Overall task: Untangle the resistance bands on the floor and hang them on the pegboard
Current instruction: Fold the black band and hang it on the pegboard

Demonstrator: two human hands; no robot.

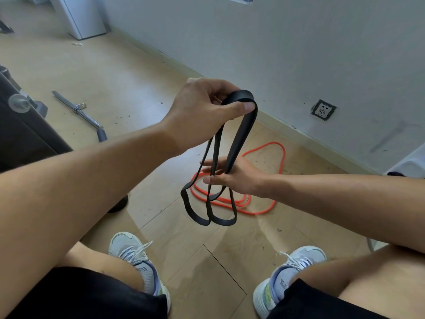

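A black resistance band (239, 139) hangs in the air in several loops above the floor. My left hand (202, 107) holds its top end, thumb and fingers pinching the fold. Lower down, my right hand (232, 176) has straight fingers pushed between the hanging strands, palm up; one strand passes over the hand. The lowest loops dangle at knee height. An orange resistance band (264, 153) lies in loose coils on the wooden floor under my hands, near the wall. No pegboard is in view.
A metal bar (78, 111) lies on the floor at left. Dark gym equipment (25, 125) stands at the left edge. The grey wall has a socket (323, 110). A white cabinet (80, 17) stands far left. My two shoes (135, 259) are below.
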